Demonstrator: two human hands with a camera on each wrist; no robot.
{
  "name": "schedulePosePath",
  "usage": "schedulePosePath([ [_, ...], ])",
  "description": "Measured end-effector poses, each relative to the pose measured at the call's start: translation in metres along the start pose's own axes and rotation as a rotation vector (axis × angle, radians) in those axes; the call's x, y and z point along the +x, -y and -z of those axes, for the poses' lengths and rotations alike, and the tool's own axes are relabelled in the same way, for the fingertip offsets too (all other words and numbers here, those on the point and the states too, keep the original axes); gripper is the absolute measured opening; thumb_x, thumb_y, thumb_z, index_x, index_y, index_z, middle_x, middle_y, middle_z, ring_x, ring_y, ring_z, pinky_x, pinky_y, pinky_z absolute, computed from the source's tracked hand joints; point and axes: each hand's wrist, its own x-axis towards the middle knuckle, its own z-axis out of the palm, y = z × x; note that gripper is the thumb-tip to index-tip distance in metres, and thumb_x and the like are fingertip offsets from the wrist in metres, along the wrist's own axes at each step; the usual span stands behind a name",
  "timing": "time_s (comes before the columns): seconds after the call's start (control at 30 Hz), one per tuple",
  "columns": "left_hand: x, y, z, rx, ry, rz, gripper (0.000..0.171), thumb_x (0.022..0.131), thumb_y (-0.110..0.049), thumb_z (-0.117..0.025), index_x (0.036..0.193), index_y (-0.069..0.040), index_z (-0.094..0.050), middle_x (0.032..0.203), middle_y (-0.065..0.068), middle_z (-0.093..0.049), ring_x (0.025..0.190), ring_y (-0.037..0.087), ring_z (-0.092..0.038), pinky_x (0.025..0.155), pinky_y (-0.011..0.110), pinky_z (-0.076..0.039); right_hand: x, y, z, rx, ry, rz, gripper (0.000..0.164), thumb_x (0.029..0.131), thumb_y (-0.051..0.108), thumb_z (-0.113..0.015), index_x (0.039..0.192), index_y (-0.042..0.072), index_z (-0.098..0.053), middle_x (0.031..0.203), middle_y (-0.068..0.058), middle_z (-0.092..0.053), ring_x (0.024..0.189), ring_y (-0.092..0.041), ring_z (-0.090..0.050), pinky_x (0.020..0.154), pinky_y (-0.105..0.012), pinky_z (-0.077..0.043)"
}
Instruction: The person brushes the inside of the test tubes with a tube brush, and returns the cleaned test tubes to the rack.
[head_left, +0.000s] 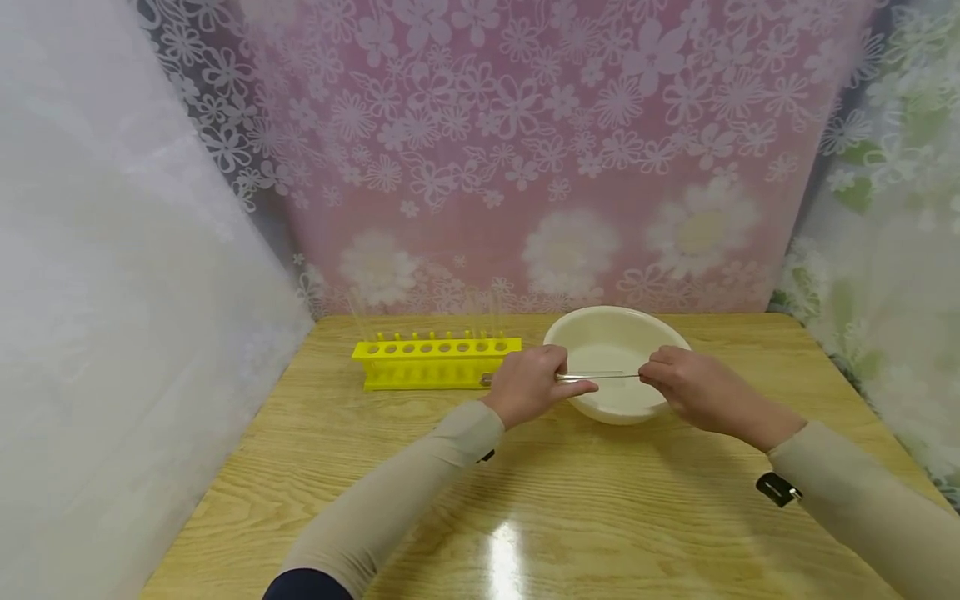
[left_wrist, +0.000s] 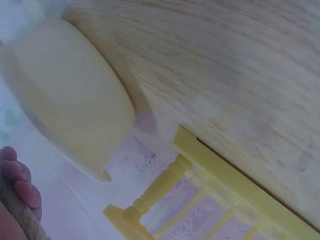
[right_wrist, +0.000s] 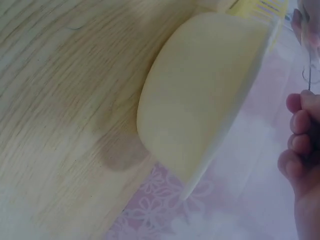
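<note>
Tabletop [head_left: 615, 517] — hands [head_left: 528, 385] [head_left: 690, 385] partly hide clear tube [head_left: 592, 375], wire [right_wrist: 309, 80]

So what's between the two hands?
In the head view, a clear tube from the left hand, then a thin wire to the right hand, seen against the pale bowl.

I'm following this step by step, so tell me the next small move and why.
Probably twist the thin wire gently with the right hand while the left hand steadies the clear tube over the cream bowl: the right hand pinches the wire, which appears to run into the tube, and bristles show by the left hand.
</note>
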Motion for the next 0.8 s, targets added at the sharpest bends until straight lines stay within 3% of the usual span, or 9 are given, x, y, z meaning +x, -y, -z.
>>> schedulePosePath([
  [0.2, 0.002, -0.004, 0.002, -0.034, 0.023, 0.008, 0.049, 0.086, -0.069, -0.064, 0.074, -0.025, -0.048, 0.061, -0.012, -0.048, 0.043, 0.005, -0.039, 0.041, 0.019, -0.030, -0.008, -0.002, 0.009, 0.056, 0.042, -0.058, 0.016, 0.084, -0.002, -0.076, 0.096, 0.009, -0.074, 0.086, 0.004, -0.064, 0.073, -0.009, -0.061, 0.063, -0.028, -0.054],
  [0.4, 0.005, -0.010, 0.002, -0.051, 0.038, 0.000, 0.048, 0.087, -0.070, -0.062, 0.073, -0.025, -0.049, 0.061, -0.013, -0.049, 0.043, 0.004, -0.040, 0.042, 0.019, -0.032, -0.019, -0.005, 0.017, 0.098, 0.072, -0.106, 0.024, 0.080, -0.005, -0.078, 0.099, 0.009, -0.075, 0.089, 0.008, -0.065, 0.075, -0.008, -0.062, 0.065, -0.028, -0.054],
  [0.53, 0.006, -0.010, 0.002, -0.074, 0.053, -0.011, 0.048, 0.088, -0.069, -0.061, 0.073, -0.025, -0.050, 0.061, -0.013, -0.049, 0.043, 0.004, -0.041, 0.042, 0.019, -0.033, -0.026, -0.010, 0.024, 0.126, 0.110, -0.137, 0.022, 0.083, -0.003, -0.076, 0.101, 0.009, -0.075, 0.092, 0.007, -0.067, 0.080, -0.010, -0.065, 0.067, -0.029, -0.055],
  [0.8, -0.006, 0.012, 0.002, -0.054, 0.060, 0.054, 0.049, 0.087, -0.067, -0.064, 0.073, -0.023, -0.048, 0.063, -0.011, -0.050, 0.047, 0.005, -0.041, 0.045, 0.018, -0.032, -0.048, -0.032, 0.042, 0.105, 0.128, -0.194, 0.025, 0.081, -0.005, -0.077, 0.100, 0.012, -0.075, 0.093, 0.009, -0.069, 0.080, -0.010, -0.066, 0.065, -0.027, -0.054],
])
